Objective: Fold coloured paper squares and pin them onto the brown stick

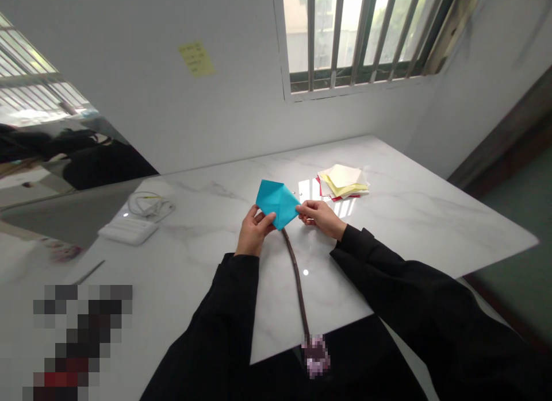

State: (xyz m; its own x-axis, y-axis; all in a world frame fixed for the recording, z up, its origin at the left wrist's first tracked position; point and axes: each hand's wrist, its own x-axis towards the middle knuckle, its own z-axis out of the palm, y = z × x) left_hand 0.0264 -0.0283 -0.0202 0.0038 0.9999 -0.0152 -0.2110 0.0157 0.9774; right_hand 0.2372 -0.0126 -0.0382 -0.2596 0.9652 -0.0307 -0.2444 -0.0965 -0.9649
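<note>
A sheet of blue paper (pixel 276 201), folded into a pointed shape with creases on its face, is held up above the white marbled table (pixel 207 274). My left hand (pixel 254 231) grips its lower left edge, thumb on the front and fingers behind. At its right corner, my right hand (pixel 321 215) pinches the paper between thumb and fingers. A thin brown stick or cord (pixel 297 274) runs from beneath the paper toward the table's near edge; its upper end is hidden behind the paper.
A stack of cream, yellow and red papers (pixel 345 181) lies right of my hands. Leftward sit a white box-like device (pixel 128 231) and a coiled white cable (pixel 149 205). A yellow note (pixel 197 59) sticks to the wall below left of a barred window (pixel 357 36).
</note>
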